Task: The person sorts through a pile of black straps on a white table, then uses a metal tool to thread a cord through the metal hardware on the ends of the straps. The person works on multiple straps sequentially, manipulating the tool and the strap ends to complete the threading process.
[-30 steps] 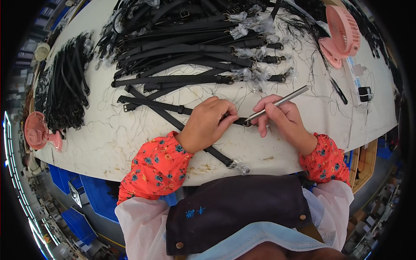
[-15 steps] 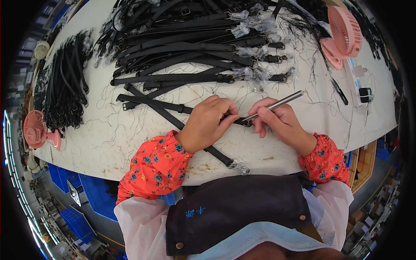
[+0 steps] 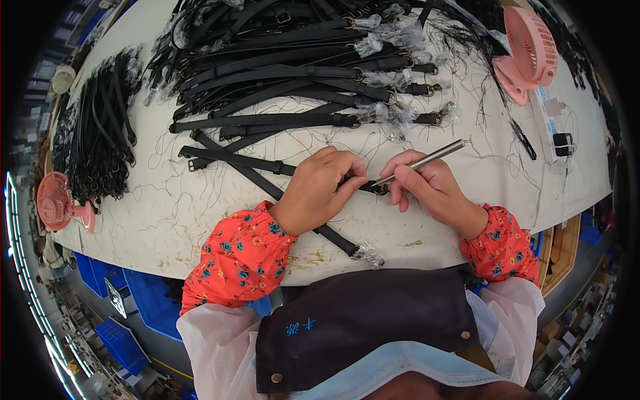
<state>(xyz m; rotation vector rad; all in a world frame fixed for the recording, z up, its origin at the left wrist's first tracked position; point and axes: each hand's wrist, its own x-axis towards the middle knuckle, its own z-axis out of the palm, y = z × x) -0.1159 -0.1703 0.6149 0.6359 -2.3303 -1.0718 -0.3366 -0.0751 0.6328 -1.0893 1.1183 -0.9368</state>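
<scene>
- Left hand (image 3: 321, 185): thumb and fingers pinched together on a black strap (image 3: 257, 162), with its back turned up toward the camera.
- Right hand (image 3: 433, 187): fingers clamped around a slim metal tool (image 3: 433, 159), at 3 o'clock from the left hand and apart from it.
- That tool slants toward 2 o'clock, its tip down at the short strap end showing between the hands; whether it touches cannot be told.
- From the left hand the black strap runs out between 9 and 10 o'clock, low over the tabletop (image 3: 427, 243), and the short end shows at 3 o'clock.
- Beneath the left wrist passes a crossing strap (image 3: 333, 238), from 10 o'clock down to 5 o'clock, where clear wrap (image 3: 370, 255) covers its end.
- Toward 12 o'clock, a heap of black straps (image 3: 280, 73) lies roughly sideways, many ends wrapped in clear plastic.
- Between 9 and 10 o'clock sits a strap bundle (image 3: 103, 127); below it, at 9 o'clock, a small pink fan (image 3: 55, 200).
- From the right hand, a larger pink fan (image 3: 531, 50) stands at 1 o'clock and a black pen (image 3: 523, 140) lies at 2 o'clock.
</scene>
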